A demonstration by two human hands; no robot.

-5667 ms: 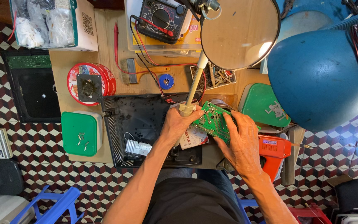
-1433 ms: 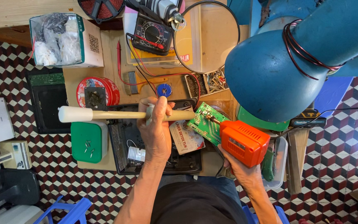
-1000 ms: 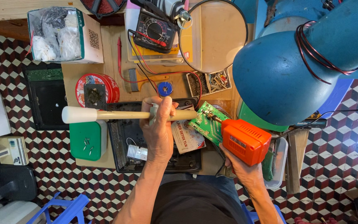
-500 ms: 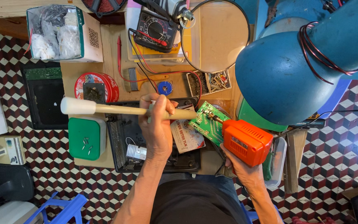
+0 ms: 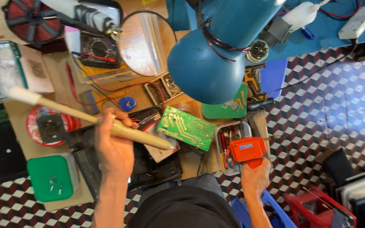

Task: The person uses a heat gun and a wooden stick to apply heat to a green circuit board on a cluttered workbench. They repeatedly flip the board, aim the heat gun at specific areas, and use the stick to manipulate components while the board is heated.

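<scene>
Here, the person's left hand (image 5: 114,147) is wrapped tight around the thick wooden handle of a long brush (image 5: 89,119), holding it slantwise over the cluttered wooden bench (image 5: 60,63). The handle's fat end points toward a green circuit board (image 5: 186,128) and sits just short of its near edge; the pale, whitish end sticks out far to the left, above a red round reel (image 5: 36,120) with a dark square part lying on it. The right hand (image 5: 255,179) is off to the other side, down near the person's lap, clenched on the grip of an orange gun-shaped tool (image 5: 247,149). That tool hovers beside a small grey tray (image 5: 245,126) full of hand tools, and it is clear of the circuit board.

The board itself lies tilted on the bench, partly over a black tray (image 5: 157,169) in front of the person. A big blue lamp (image 5: 216,63) hangs right over the work, and next to it is a round magnifying lens (image 5: 146,42). A multimeter (image 5: 100,48) with red leads sits further back, a green box (image 5: 51,177) rests at the bench's near left corner, and the floor (image 5: 330,97) has a checked cube pattern.
</scene>
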